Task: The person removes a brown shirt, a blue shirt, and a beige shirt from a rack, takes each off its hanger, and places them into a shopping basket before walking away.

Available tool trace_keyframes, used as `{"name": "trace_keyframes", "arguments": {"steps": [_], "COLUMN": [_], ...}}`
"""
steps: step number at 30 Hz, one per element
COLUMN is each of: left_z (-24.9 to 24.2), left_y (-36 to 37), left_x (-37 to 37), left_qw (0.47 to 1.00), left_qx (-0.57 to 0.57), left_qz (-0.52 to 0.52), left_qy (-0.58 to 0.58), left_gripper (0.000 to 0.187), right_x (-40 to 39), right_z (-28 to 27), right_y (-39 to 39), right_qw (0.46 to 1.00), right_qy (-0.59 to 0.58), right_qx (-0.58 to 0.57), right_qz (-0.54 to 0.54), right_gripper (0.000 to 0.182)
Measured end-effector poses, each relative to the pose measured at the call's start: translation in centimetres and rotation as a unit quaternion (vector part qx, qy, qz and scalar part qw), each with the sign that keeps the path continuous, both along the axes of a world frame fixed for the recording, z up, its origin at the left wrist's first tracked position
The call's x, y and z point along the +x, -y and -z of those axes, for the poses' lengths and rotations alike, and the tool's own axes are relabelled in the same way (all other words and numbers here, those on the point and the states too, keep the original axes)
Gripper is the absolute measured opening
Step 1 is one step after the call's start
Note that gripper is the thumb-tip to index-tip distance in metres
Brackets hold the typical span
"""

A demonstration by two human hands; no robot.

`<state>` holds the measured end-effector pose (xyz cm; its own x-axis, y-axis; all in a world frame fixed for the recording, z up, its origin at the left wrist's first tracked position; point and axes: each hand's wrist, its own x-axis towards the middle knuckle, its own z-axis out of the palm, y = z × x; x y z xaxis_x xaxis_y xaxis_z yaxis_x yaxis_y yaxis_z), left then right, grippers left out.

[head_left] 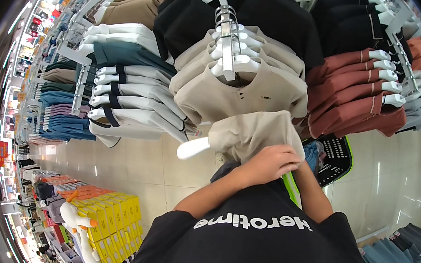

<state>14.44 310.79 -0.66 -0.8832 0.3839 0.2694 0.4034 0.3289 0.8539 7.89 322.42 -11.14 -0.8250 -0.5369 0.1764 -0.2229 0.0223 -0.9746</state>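
A beige shirt [254, 132] is bunched in front of my chest, with the white end of a hanger [193, 149] sticking out of it at the left. My left hand [272, 164] reaches across to the right, its fingers curled closed on the shirt's edge. Coming up from the right, my right forearm [313, 192] meets the shirt at the same spot. The right hand's fingers are hidden behind the cloth and my left hand. Just beyond hang several beige shirts [241, 93] on white hangers, on a metal rack arm [226, 50].
White shirts with dark collars [135, 107] hang at the left, rust-red shirts [354, 96] at the right. A black basket with a green rim [334, 158] is below right. Yellow boxes [115, 219] and white goose figures [76, 217] stand lower left. Folded clothes [388, 261] lie lower right.
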Motion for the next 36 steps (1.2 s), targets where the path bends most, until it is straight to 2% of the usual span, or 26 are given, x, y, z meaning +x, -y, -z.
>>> {"name": "trace_keyframes", "arguments": {"steps": [2, 4, 6, 7, 8, 9, 11, 12, 14, 15, 17, 18, 20, 22, 24, 25, 27, 30, 32, 34, 35, 36], "left_z": [-0.3, 0.4, 2.0, 2.5, 3.2, 4.4, 5.5, 6.2, 4.7, 3.8, 2.5, 2.4, 2.1, 1.4, 0.6, 0.0, -1.4, -2.7, -2.4, -2.5, -3.0, -2.6], "left_y": [1.3, 3.0, 5.5, 6.3, 7.0, 7.8, 8.9, 9.0, 7.7, 6.9, 5.6, 5.2, 4.5, 4.7, 6.1, 6.6, 7.7, 9.2, 10.1, 10.3, 10.2, 10.0], "left_x": [0.8, 1.6, 2.5, 3.0, 3.4, 3.4, 2.8, 2.5, 1.4, 1.1, 0.6, 0.3, -0.3, 0.0, 0.5, 0.5, 0.2, -1.0, -1.2, -1.2, -0.7, -0.4], "left_qw": [1.0, 0.991, 0.969, 0.944, 0.913, 0.912, 0.847, 0.846, 0.897, 0.896, 0.963, 0.963, 0.981, 0.985, 0.963, 0.963, 0.953, 0.946, 0.952, 0.988, 0.961, 0.96], "left_qx": [-0.009, 0.03, 0.014, 0.019, 0.024, 0.025, 0.184, 0.184, 0.111, 0.111, 0.061, 0.061, -0.014, 0.006, 0.099, 0.098, 0.132, 0.189, 0.169, -0.007, -0.056, -0.057], "left_qz": [-0.014, -0.127, -0.248, -0.328, -0.406, -0.407, -0.497, -0.498, -0.427, -0.429, -0.261, -0.26, -0.17, -0.161, -0.161, -0.158, -0.243, -0.236, -0.214, -0.08, -0.053, -0.053], "left_qy": [-0.007, 0.01, -0.007, 0.017, 0.042, 0.042, 0.043, 0.043, -0.028, -0.028, 0.029, 0.028, 0.092, 0.066, 0.194, 0.195, 0.121, 0.114, 0.137, 0.129, 0.267, 0.267], "left_gripper": [0.015, 0.011, 0.005, 0.007, 0.009, 0.009, 0.019, 0.019, 0.029, 0.029, 0.026, 0.026, 0.024, 0.024, 0.026, 0.026, 0.03, 0.031, 0.032, 0.037, 0.045, 0.045], "right_x": [-0.3, -0.5, -0.5, -0.9, -1.4, -1.9, -2.3, -2.5, -2.4, -2.3, -2.1, -2.0, -2.1, -2.1, -2.2, -2.2, -2.2, -2.2, -2.0, -1.7, -1.4, -1.1], "right_z": [-1.0, -1.7, -1.3, -0.5, 0.3, 1.4, 1.8, 2.0, 1.4, 1.0, 0.3, -0.1, -0.4, -0.7, -0.8, -0.9, -1.0, -1.2, -1.5, -1.8, -1.9, -2.1], "right_y": [-0.9, -2.2, -4.0, -4.9, -5.2, -5.6, -5.8, -5.9, -5.4, -5.0, -4.5, -4.3, -4.7, -5.3, -6.3, -6.9, -7.8, -8.4, -8.7, -9.0, -9.1, -9.2], "right_qw": [0.998, 0.995, 0.998, 0.996, 0.98, 0.97, 0.957, 0.959, 0.971, 0.977, 0.985, 0.988, 0.99, 0.991, 0.99, 0.99, 0.989, 0.989, 0.989, 0.99, 0.99, 0.99], "right_qy": [0.061, 0.093, 0.065, 0.085, 0.171, 0.199, 0.231, 0.225, 0.192, 0.17, 0.131, 0.113, 0.087, 0.065, 0.048, 0.043, 0.037, 0.022, 0.013, 0.003, 0.001, -0.002], "right_qx": [-0.02, -0.022, 0.001, -0.024, -0.094, -0.131, -0.168, -0.163, -0.133, -0.116, -0.087, -0.074, -0.059, -0.043, -0.028, -0.022, -0.012, 0.005, 0.018, 0.036, 0.047, 0.057], "right_qz": [0.009, 0.019, 0.016, 0.019, 0.039, 0.043, 0.051, 0.055, 0.06, 0.064, 0.07, 0.076, 0.089, 0.107, 0.127, 0.135, 0.145, 0.148, 0.143, 0.136, 0.132, 0.127], "right_gripper": [0.065, 0.07, 0.081, 0.078, 0.074, 0.073, 0.072, 0.072, 0.072, 0.072, 0.072, 0.073, 0.073, 0.073, 0.073, 0.073, 0.074, 0.074, 0.074, 0.074, 0.074, 0.075]}}
